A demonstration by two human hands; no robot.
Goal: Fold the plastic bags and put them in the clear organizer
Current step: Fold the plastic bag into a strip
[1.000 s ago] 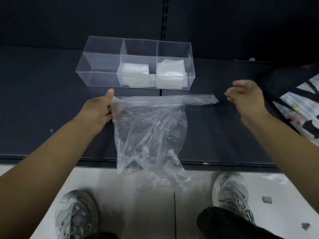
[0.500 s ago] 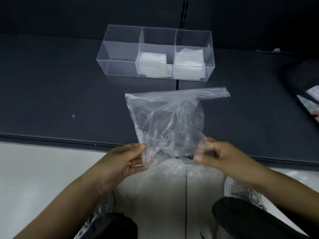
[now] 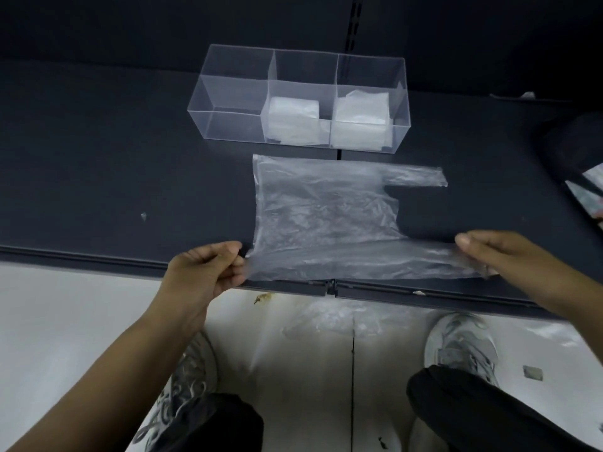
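Observation:
A clear plastic bag (image 3: 326, 216) lies spread flat on the dark shelf (image 3: 98, 177), one handle strip pointing right at its far edge. My left hand (image 3: 208, 269) pinches the bag's near left corner. My right hand (image 3: 496, 256) pinches the near right end, and the bag's near edge is stretched between them along the shelf's front edge. Behind the bag stands the clear organizer (image 3: 235, 93) with three compartments. The middle one holds a folded bag (image 3: 293, 119), the right one another folded bag (image 3: 362, 119), and the left one holds nothing.
More crumpled clear plastic (image 3: 339, 318) lies on the white floor below the shelf edge, between my two grey shoes (image 3: 460, 344). A dark item with a patterned part (image 3: 580, 171) sits at the shelf's right edge. A small scrap (image 3: 143, 216) lies left of the bag.
Both hands went from the bag's far edge to its hanging near end, then pulled that end apart sideways. The bag, which drooped over the shelf edge, now lies flat and wide on the shelf.

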